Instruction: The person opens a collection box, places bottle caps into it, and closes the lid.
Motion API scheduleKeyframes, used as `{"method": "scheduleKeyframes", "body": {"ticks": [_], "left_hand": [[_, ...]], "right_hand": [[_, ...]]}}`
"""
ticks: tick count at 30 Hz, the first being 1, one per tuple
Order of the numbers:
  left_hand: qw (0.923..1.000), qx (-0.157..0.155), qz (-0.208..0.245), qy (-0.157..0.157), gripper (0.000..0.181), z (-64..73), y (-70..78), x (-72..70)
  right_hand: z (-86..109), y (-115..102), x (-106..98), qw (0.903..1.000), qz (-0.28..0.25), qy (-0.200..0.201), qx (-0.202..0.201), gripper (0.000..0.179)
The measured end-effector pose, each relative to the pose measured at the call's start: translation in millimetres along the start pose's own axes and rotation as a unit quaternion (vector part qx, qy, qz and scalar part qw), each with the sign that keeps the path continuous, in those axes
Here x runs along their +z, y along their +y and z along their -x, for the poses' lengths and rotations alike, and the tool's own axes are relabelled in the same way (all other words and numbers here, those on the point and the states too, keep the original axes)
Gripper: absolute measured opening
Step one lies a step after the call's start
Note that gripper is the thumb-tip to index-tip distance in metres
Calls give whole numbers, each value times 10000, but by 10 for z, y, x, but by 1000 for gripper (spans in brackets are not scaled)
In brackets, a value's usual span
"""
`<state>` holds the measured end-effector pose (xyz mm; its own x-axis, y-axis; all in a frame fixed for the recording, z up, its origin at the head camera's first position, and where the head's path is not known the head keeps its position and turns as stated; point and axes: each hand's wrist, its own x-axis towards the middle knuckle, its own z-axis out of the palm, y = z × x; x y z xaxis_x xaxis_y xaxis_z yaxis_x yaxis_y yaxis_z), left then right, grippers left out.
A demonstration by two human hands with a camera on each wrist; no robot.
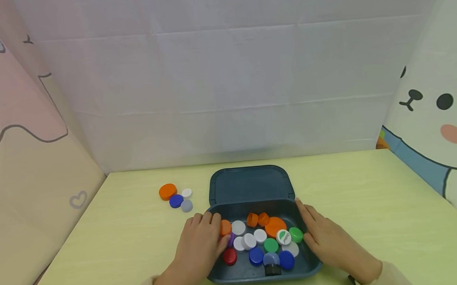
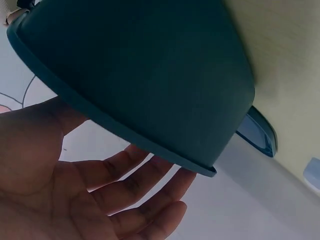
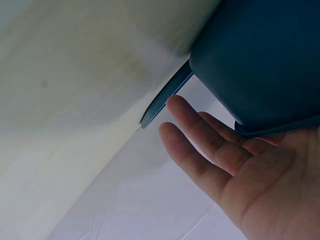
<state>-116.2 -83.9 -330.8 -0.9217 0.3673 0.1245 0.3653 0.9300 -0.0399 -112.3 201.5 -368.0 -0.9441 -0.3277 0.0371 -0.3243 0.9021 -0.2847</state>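
Observation:
A dark blue-green plastic box (image 1: pixel 234 275) holds several bottle caps of many colours. My left hand (image 1: pixel 199 243) lies over its left rim, thumb beside the purple cap (image 1: pixel 231 239) and fingertips near an orange cap (image 1: pixel 225 227). In the left wrist view, slightly bent, spread fingers (image 2: pixel 132 187) meet the rim of the box (image 2: pixel 165 80). My right hand (image 1: pixel 324 238) rests along the right rim, its thumb close to a green cap (image 1: pixel 296 234). The right wrist view has its fingers (image 3: pixel 215 145) extended beside the outer wall (image 3: pixel 270 65). Neither hand visibly holds a cap.
Behind the box lies its matching lid (image 1: pixel 251 184). To the left on the pale yellow table (image 1: pixel 113 232) are an orange cap (image 1: pixel 167 191), a blue cap (image 1: pixel 176 201), a white cap (image 1: pixel 186 193) and a grey cap (image 1: pixel 186 206). Fabric sheets (image 1: pixel 226 83) enclose the back and sides.

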Motion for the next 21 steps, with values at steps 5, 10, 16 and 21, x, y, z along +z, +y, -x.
{"method": "scheduleKeyframes", "body": {"ticks": [5,10,16,21], "left_hand": [[9993,319,-183,1,40,40,82,49],[9974,473,-183,-511,44,49,139,83],[9939,711,-232,-813,44,55,181,122],[9929,757,-209,-890,44,53,195,123]], "right_hand": [[-2,4,2,10000,-1,-11,-4,65],[-5,6,2,10000,0,-28,14,66],[-5,2,-6,10000,-43,-39,27,65],[1,0,-7,10000,-57,-63,38,65]]}}
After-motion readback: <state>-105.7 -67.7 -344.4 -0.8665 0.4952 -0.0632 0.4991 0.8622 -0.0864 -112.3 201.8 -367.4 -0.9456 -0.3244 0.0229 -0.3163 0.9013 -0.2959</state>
